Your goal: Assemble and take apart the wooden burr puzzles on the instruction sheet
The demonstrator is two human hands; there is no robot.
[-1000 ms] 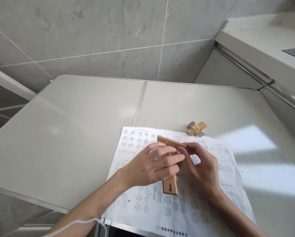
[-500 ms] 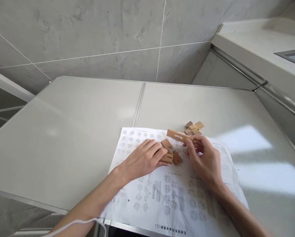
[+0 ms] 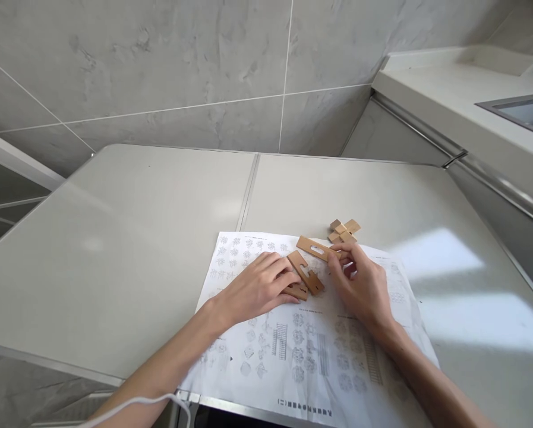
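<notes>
My left hand is closed, its fingers around a wooden puzzle piece with a cutout low over the paper. Much of that piece is hidden by the fingers. Between my hands lies a notched wooden piece, its hooked cutout facing up. My right hand pinches one end of a flat wooden bar with a long slot, which points away to the left. Just beyond the right fingers, an assembled cross-shaped wooden puzzle rests at the far edge of the paper.
A creased printed sheet with rows of puzzle diagrams lies under both hands. The pale folding table has a seam across it. A tiled wall stands behind, and a white counter rises at the right. A white cable crosses the left forearm.
The slotted bar in my right hand has tilted, so its slot shows wider. My left hand's piece has turned and lowered slightly. The notched piece now shows more fully. The view has shifted a little.
</notes>
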